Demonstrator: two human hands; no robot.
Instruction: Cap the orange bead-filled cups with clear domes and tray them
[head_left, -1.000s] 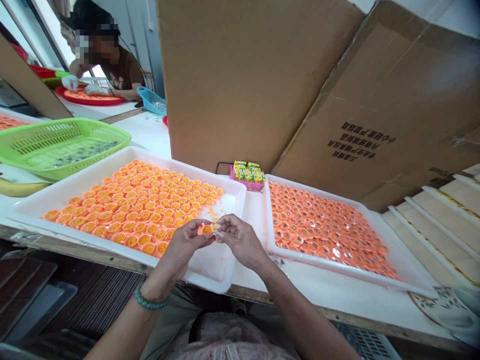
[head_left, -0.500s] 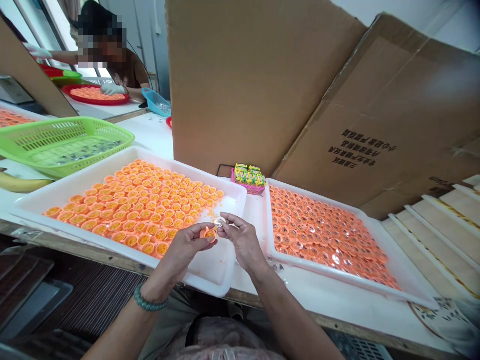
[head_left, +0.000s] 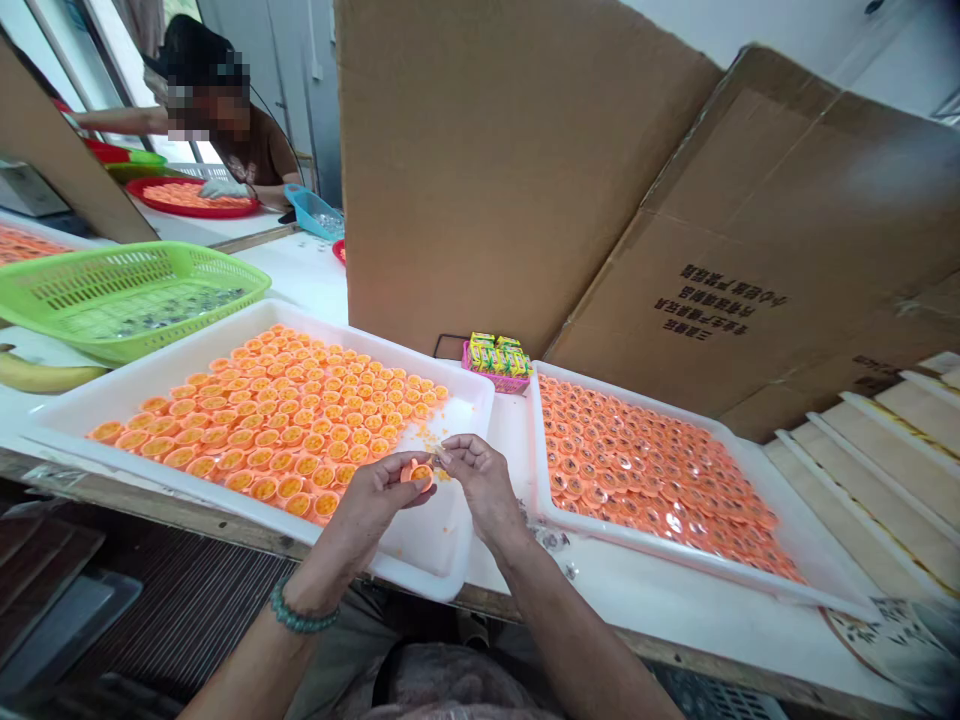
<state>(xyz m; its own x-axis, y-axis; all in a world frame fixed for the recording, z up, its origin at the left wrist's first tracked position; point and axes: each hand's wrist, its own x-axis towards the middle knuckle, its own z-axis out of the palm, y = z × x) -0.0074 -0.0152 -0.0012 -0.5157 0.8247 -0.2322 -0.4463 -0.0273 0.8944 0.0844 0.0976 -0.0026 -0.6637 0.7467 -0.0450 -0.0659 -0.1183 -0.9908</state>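
My left hand [head_left: 371,500] pinches a small orange cup [head_left: 418,471] over the bare right end of the left white tray [head_left: 420,545]. My right hand [head_left: 480,478] is closed beside it, fingertips touching the cup's rim; whatever tiny piece it pinches is too small to make out. The left tray holds several rows of open orange cups [head_left: 277,420]. The right white tray [head_left: 757,580] is packed with orange cups under shiny clear tops [head_left: 637,470]. A green bead bracelet [head_left: 298,615] circles my left wrist.
A green basket [head_left: 120,290] with small clear pieces and a banana [head_left: 37,375] lie at left. A pink basket of yellow boxes [head_left: 496,358] stands between the trays. Cardboard sheets [head_left: 525,170] wall the back. A co-worker [head_left: 225,130] sits at the far left by a red tray.
My hands stay together over the left tray; the right fingers lifted a small clear piece half a second ago and have come back onto the cup. The co-worker's arm reaches farther left.
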